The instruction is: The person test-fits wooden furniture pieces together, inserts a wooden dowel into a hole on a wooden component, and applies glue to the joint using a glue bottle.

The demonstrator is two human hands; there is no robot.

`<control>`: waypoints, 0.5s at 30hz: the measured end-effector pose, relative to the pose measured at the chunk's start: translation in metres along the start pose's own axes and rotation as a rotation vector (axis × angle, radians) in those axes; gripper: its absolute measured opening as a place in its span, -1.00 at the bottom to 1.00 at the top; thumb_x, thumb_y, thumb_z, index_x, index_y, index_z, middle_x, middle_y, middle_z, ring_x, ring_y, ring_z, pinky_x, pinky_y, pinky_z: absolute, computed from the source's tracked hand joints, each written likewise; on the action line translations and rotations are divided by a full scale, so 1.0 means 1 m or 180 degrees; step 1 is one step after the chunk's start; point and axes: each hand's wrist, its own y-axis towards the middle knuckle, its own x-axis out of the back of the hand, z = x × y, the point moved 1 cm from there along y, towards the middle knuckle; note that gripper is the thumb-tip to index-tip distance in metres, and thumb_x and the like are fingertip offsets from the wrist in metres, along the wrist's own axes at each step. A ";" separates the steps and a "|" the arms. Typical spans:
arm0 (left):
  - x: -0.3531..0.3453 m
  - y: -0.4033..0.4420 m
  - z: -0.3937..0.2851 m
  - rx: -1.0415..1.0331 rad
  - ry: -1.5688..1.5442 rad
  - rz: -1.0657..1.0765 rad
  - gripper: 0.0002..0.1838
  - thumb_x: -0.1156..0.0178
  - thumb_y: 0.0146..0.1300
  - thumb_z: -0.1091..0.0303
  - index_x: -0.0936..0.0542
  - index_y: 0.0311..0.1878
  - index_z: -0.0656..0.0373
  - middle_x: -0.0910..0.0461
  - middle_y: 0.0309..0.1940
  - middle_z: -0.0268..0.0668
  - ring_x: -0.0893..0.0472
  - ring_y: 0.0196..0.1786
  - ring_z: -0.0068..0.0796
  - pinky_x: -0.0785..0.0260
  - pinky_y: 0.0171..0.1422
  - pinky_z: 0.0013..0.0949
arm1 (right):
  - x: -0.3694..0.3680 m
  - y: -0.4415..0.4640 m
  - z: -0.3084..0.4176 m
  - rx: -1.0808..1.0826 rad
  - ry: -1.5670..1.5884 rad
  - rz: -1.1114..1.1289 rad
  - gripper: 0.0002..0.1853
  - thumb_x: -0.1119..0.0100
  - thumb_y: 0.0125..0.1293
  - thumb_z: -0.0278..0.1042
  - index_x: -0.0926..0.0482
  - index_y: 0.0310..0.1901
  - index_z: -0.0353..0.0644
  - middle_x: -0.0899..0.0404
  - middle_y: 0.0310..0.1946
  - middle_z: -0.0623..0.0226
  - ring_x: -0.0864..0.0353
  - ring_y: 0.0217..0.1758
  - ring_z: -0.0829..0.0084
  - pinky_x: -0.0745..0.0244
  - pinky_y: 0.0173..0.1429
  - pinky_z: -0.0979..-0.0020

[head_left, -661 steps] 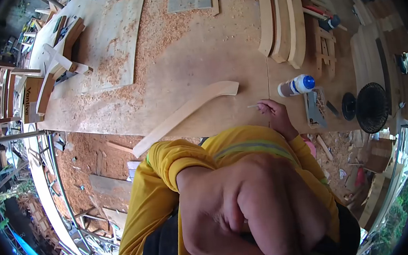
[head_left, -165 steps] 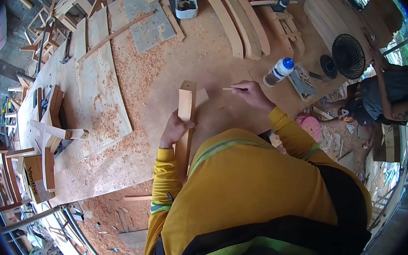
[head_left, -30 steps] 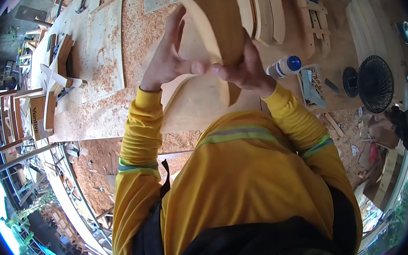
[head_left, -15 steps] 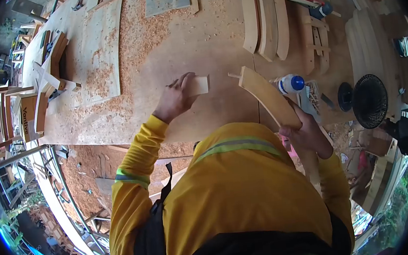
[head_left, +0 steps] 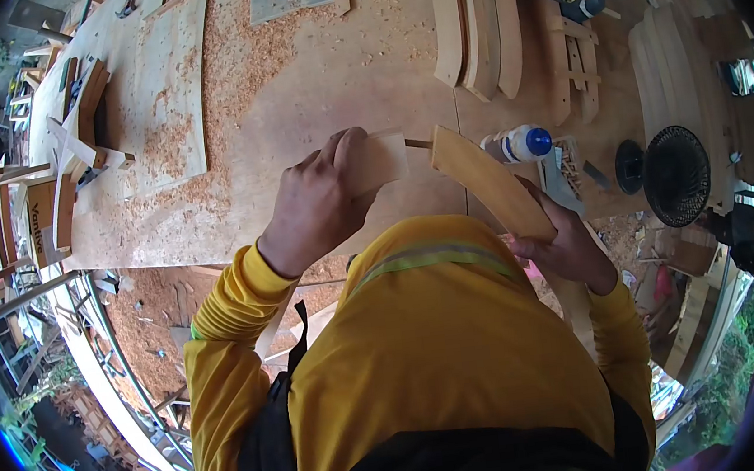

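Where the workbench (head_left: 354,92) reached its left end, a cardboard box (head_left: 43,209) marked Vantive stood near an angled wooden assembly (head_left: 86,141). Next to the right came a thin plywood sheet (head_left: 160,102), with wood shavings (head_left: 230,77) scattered over and beside it.

Your left hand (head_left: 323,191) was curled closed around a pale wooden piece (head_left: 381,161), which you held in front of your body, its squared end facing right and the rest largely hidden by your hand. A thin dowel (head_left: 419,143) spanned the narrow gap from that end to the upper end of a curved wooden piece (head_left: 492,183); whether it had entered the pale piece or only met it, you could not tell from this view.

The curved piece slanted down to the right, into your right hand (head_left: 567,249), which was wrapped around it well below the dowel. At the far side of the bench lay a row of long curved boards (head_left: 482,30). A blue-capped bottle (head_left: 521,143) showed just beyond your curved piece, then a slatted wooden frame (head_left: 580,80) farther back, and a black, fan-like cage (head_left: 675,177) near the bench's right side.
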 end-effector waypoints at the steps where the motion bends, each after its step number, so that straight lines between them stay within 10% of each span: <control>1: 0.002 -0.001 -0.003 0.0027 0.0010 0.0031 -0.35 -0.52 0.00 0.34 -0.47 0.17 0.19 -0.68 -0.06 -0.09 -0.74 -0.16 0.00 -0.64 -0.13 -0.12 | 0.000 -0.001 0.003 -0.0009 -0.0032 0.0022 0.03 -0.48 0.20 0.18 -0.23 0.52 -0.33 -0.45 0.40 -0.02 -0.49 0.44 0.20 -0.37 0.46 0.27; 15: 0.005 -0.024 -0.043 0.0067 0.0117 0.1194 -0.37 -0.40 0.19 0.13 -0.40 0.18 0.31 -0.62 -0.08 -0.05 -0.72 -0.24 -0.01 -0.63 -0.22 -0.12 | 0.026 -0.020 0.009 -0.0155 -0.0400 0.0741 0.07 -0.59 0.08 0.09 -0.26 0.54 -0.23 -0.60 0.26 0.01 -0.64 0.27 0.25 -0.46 0.36 0.28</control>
